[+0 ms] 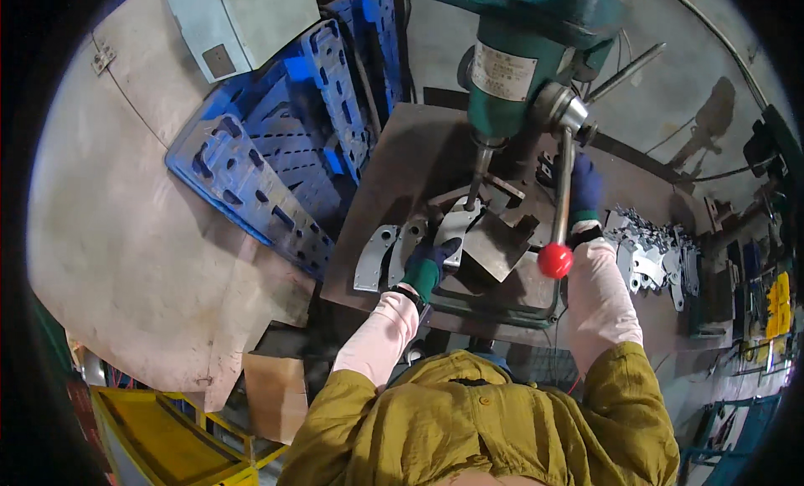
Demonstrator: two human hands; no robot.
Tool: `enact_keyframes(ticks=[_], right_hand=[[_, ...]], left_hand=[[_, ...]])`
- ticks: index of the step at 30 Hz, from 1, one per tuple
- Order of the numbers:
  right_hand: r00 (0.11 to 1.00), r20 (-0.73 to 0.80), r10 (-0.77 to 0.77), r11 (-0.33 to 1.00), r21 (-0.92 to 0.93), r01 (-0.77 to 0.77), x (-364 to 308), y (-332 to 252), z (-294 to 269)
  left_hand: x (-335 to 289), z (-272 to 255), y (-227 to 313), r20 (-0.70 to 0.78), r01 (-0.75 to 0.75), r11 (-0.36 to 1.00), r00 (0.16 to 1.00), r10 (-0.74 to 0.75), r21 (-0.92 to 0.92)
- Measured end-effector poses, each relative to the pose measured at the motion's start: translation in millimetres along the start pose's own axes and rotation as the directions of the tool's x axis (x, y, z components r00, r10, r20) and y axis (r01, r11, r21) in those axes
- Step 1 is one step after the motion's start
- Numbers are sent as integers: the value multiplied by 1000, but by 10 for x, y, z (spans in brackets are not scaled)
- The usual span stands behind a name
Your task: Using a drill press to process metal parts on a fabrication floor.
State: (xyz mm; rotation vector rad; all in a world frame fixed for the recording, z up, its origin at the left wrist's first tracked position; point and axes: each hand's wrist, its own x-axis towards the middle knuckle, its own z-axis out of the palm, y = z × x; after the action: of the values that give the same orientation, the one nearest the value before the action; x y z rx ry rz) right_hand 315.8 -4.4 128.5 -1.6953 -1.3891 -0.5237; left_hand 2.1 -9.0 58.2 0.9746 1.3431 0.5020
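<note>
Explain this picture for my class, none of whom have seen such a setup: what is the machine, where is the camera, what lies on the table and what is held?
There is one picture, looking down from a camera on the worker's head; its fisheye lens bends straight edges. The green machine looks like a drill press: its bit points down, and a lever ends in a red knob. The gloved left hand has its thumb on a curved metal plate beneath the bit. The gloved right hand is beside the lever; its grip is hidden. On the table, more curved plates lie at left and a pile of metal parts at right.
</note>
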Motion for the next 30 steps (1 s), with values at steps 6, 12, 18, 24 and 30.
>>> enact_keyframes(ticks=[6,12,18,24,30], right_hand=[[912,274,305,868,315,-385,-475,-569,72],[803,585,118,635,577,-514,-558,-1052,-557],[642,765,58,-345,619,-706,10,-1906,-1350],[792,609,-44,-24,792,-611,659,-1893,-1617],[647,753,-117,-357,576,-735,671,-1779,-1508]], left_hand=[[566,-94,-484,-38,65,987,997,-71,-150],[127,30,-16,-24,90,991,996,-88,100],[291,5,-303,47,-47,984,997,56,-174],[442,17,-507,21,-302,936,950,311,-183],[-26,-227,-333,134,-272,954,948,288,-129]])
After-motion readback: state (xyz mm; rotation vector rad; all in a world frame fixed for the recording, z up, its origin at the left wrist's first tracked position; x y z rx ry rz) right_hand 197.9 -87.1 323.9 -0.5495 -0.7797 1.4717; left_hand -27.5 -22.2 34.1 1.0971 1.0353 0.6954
